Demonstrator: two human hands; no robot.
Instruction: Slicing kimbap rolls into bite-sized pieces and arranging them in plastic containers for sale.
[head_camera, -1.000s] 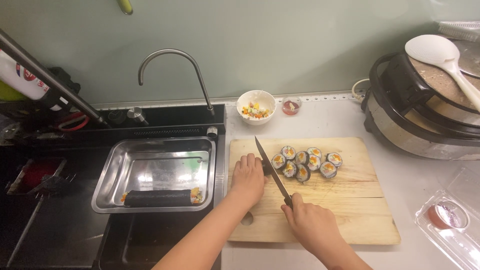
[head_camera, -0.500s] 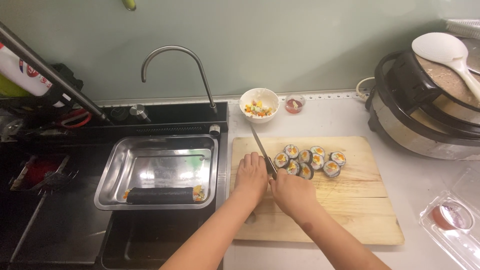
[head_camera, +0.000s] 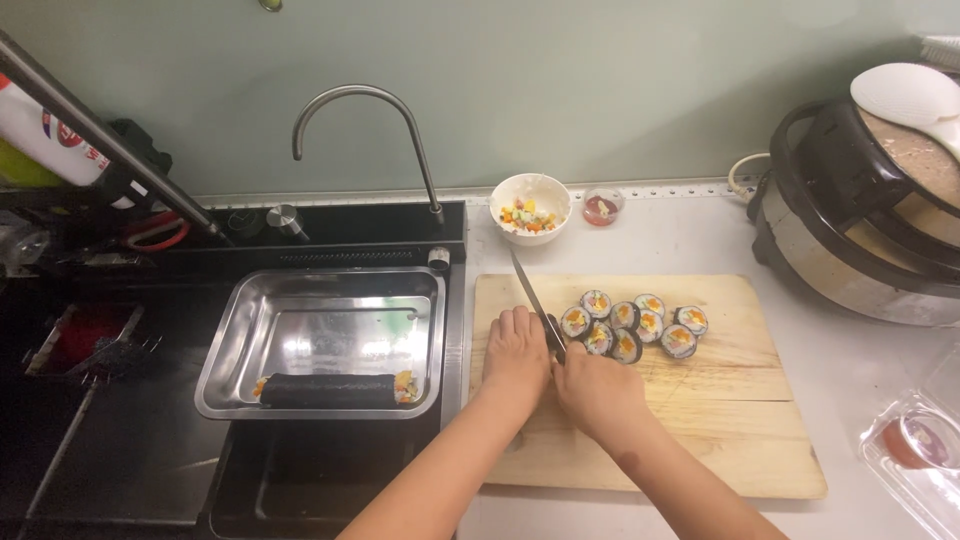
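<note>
Steel knife (head_camera: 530, 292) tilted over board, sliced seaweed rice rolls (head_camera: 632, 326) clustered just right

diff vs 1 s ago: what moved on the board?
The right hand, gripping the knife, moved left and up the cutting board until it met the left hand; the blade swung more upright. The sliced rolls, whole roll in the steel tray and bowl stayed put.

left hand (head_camera: 516, 350) flat, right hand (head_camera: 596, 388) fisted, side by side
</note>
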